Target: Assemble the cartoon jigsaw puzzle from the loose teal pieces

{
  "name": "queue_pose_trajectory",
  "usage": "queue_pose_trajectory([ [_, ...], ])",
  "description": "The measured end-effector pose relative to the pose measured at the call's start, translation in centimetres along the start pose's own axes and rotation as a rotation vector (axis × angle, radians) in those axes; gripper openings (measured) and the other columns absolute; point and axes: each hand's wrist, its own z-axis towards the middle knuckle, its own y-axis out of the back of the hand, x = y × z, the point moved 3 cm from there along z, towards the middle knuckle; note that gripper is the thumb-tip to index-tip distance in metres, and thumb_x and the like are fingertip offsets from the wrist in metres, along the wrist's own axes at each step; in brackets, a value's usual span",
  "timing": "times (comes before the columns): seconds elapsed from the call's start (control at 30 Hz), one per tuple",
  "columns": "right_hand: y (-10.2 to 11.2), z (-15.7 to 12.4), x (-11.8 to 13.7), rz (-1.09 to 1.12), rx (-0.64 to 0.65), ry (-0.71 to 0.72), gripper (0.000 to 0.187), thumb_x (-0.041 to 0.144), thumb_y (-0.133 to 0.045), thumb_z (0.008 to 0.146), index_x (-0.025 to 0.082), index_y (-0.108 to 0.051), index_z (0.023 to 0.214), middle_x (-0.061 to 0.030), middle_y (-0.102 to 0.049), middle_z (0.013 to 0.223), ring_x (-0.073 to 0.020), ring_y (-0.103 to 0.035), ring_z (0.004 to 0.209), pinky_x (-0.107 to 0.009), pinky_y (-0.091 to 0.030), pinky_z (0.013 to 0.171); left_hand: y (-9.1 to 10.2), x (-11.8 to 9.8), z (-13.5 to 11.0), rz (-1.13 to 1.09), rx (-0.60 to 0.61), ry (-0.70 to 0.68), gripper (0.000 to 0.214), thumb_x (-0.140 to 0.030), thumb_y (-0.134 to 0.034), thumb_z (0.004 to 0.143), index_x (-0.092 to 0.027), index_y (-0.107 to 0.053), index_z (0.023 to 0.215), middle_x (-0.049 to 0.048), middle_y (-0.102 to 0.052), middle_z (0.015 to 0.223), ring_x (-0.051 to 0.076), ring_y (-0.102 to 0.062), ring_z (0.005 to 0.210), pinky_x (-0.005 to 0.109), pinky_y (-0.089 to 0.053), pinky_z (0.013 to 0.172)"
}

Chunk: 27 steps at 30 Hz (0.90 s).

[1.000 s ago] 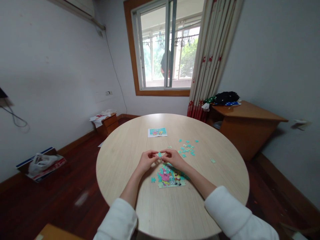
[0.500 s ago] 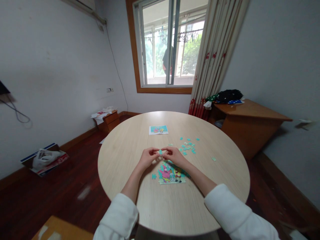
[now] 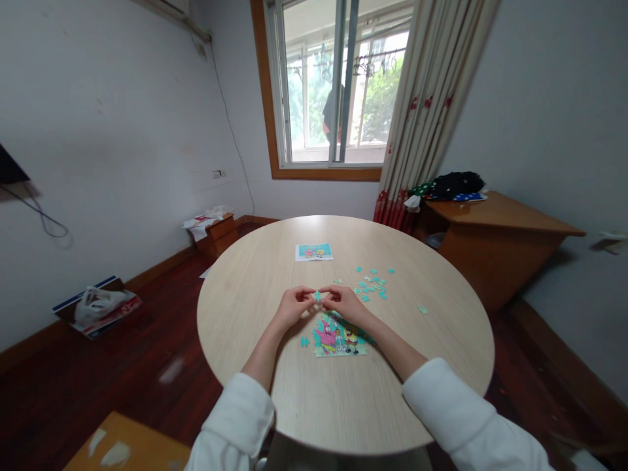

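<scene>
Both hands [image 3: 293, 306] pinch one teal piece [image 3: 318, 296] — jigsaw, probably; it's tiny — near the part-built puzzle [image 3: 328, 339].

Round desk [image 3: 235, 307], pale wood grain, bearing: partial puzzle [image 3: 328, 337], nearest; single piece [image 3: 305, 342], just beside it; scattered pieces [image 3: 383, 296], beyond; picture card [image 3: 321, 252], farthest.

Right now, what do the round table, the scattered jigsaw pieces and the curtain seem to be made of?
Round table: probably satin wood-grain laminate, given its pale streaked grain and soft sheen. Jigsaw pieces: perhaps printed cardboard, from their thin, flat look; too small to judge finish. Curtain: likely fabric, matte, hanging in soft folds.
</scene>
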Motion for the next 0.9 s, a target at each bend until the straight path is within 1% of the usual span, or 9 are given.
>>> queue_pose_trajectory([
  [0.47, 0.04, -0.01, 0.02, -0.030, -0.014, -0.004, 0.039, 0.035, -0.063, 0.070, 0.010, -0.064, 0.099, -0.0025, -0.064, 0.061, -0.0139, -0.059, 0.059, -0.028, -0.047, 0.060, 0.05, 0.50, 0.11, -0.013, 0.004, -0.001, 0.034, -0.027, -0.077, 0.053, -0.008, -0.068, 0.079, 0.0015, -0.061, 0.060, 0.010, -0.054, 0.055, 0.024, -0.043, 0.056],
  [0.73, -0.07, -0.02, 0.14, -0.030, -0.010, -0.002, 0.040, 0.035, -0.061, 0.071, 0.008, -0.064, 0.100, -0.0029, -0.063, 0.060, -0.0140, -0.058, 0.058, -0.028, -0.047, 0.059, 0.07, 0.41, 0.03, -0.013, 0.008, 0.005, 0.035, -0.027, -0.077, 0.053, -0.008, -0.068, 0.080, 0.0013, -0.061, 0.060, 0.010, -0.054, 0.054, 0.023, -0.043, 0.055],
  [0.9, -0.05, 0.07, -0.04, -0.034, -0.020, -0.003, 0.037, 0.032, -0.060, 0.070, 0.009, -0.065, 0.098, -0.0023, -0.063, 0.059, -0.0134, -0.057, 0.057, -0.027, -0.046, 0.058, 0.07, 0.33, 0.00, -0.009, 0.000, 0.003, 0.035, -0.028, -0.078, 0.052, -0.009, -0.068, 0.079, 0.0016, -0.062, 0.059, 0.010, -0.054, 0.055, 0.023, -0.043, 0.055],
])
